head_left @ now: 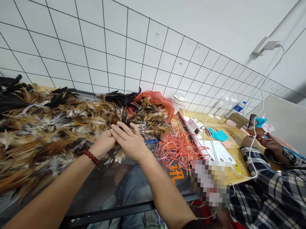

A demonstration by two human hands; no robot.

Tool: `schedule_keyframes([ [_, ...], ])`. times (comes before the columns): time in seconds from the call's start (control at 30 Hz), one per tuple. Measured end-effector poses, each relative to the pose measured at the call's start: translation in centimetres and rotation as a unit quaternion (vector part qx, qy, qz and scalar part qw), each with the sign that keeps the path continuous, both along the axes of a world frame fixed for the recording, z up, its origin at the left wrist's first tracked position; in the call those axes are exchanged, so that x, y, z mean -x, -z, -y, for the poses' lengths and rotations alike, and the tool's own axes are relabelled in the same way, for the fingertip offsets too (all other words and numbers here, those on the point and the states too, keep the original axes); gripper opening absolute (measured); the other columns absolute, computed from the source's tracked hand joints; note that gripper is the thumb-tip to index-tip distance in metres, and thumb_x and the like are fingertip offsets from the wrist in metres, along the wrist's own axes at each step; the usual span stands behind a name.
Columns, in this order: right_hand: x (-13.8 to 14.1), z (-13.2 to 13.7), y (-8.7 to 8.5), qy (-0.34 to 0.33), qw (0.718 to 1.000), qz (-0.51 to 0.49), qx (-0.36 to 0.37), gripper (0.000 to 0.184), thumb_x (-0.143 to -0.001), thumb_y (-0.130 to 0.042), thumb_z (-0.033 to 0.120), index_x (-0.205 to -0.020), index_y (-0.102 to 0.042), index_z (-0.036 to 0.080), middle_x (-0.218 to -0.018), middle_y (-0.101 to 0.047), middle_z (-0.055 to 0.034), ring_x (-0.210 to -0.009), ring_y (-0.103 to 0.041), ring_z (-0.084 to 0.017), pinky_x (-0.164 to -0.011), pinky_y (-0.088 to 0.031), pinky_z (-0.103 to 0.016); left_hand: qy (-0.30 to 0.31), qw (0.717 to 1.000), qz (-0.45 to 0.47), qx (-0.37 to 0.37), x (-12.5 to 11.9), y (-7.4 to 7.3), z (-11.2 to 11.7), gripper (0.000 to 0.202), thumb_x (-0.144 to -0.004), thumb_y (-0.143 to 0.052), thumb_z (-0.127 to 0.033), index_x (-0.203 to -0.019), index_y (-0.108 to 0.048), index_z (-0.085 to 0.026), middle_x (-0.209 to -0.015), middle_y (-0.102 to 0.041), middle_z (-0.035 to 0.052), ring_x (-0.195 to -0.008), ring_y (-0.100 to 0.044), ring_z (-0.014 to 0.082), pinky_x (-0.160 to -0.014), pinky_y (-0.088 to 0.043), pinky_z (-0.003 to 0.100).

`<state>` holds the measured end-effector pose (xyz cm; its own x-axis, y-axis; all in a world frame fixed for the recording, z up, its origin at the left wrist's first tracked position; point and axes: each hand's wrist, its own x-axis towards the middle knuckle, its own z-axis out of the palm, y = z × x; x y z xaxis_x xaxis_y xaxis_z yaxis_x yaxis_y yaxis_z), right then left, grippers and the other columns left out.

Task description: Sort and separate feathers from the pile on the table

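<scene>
A big heap of brown, black and white feathers [35, 126] covers the left of the table. My left hand [104, 142], with a red bead bracelet [91, 157] on its wrist, is closed round a bunch of feathers at the heap's near edge. My right hand [130, 139] lies over the left hand and the same bunch, its fingers curled on the feathers. Both forearms reach in from the bottom of the picture.
A tangle of orange rubber bands [178, 148] lies right of my hands, a red plastic bag [156, 99] behind them. A white power strip [214, 149], cables, a white cup [177, 101] and bottles stand on the wooden table. A person in a plaid sleeve [274, 187] sits at right.
</scene>
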<state>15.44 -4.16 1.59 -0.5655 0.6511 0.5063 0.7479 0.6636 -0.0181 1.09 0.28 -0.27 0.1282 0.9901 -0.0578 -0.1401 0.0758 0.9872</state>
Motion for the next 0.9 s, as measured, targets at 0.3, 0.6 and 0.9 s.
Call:
schedule_keyframes([
  [0.3, -2.5, -1.9, 2.4, 0.250, 0.953, -0.172, -0.016, 0.047, -0.092, -0.044, 0.018, -0.137, -0.048, 0.029, -0.142, -0.048, -0.0088, -0.134, -0.035, -0.025, -0.110, -0.018, -0.047, -0.119, 0.992, 0.039, -0.003, 0.3, -0.3, -0.5, 0.012, -0.078, -0.061, -0.026, -0.072, -0.058, -0.016, -0.060, -0.057, -0.0009, -0.052, -0.055, 0.0108, -0.051, -0.045, 0.021],
  [0.6, -3.5, -3.2, 4.3, 0.326, 0.924, -0.184, 0.076, 0.020, -0.088, -0.057, 0.027, -0.104, -0.070, 0.028, -0.104, -0.064, -0.0072, -0.103, -0.048, -0.024, -0.091, -0.029, -0.042, -0.158, 0.983, 0.092, -0.031, -0.2, -0.1, -0.3, 0.012, -0.078, -0.061, -0.028, -0.073, -0.057, -0.018, -0.061, -0.056, -0.0022, -0.053, -0.054, 0.0104, -0.055, -0.047, 0.021],
  [0.9, -3.5, -4.2, 3.8, 0.281, 0.872, -0.375, 0.142, 0.008, -0.082, -0.054, 0.021, -0.078, -0.062, 0.019, -0.087, -0.063, -0.0049, -0.085, -0.055, -0.018, -0.079, -0.040, -0.032, -0.172, 0.978, 0.114, -0.020, -0.2, -0.2, -0.3, 0.010, -0.080, -0.057, -0.023, -0.073, -0.056, -0.017, -0.059, -0.056, -0.0032, -0.051, -0.053, 0.0084, -0.053, -0.045, 0.019],
])
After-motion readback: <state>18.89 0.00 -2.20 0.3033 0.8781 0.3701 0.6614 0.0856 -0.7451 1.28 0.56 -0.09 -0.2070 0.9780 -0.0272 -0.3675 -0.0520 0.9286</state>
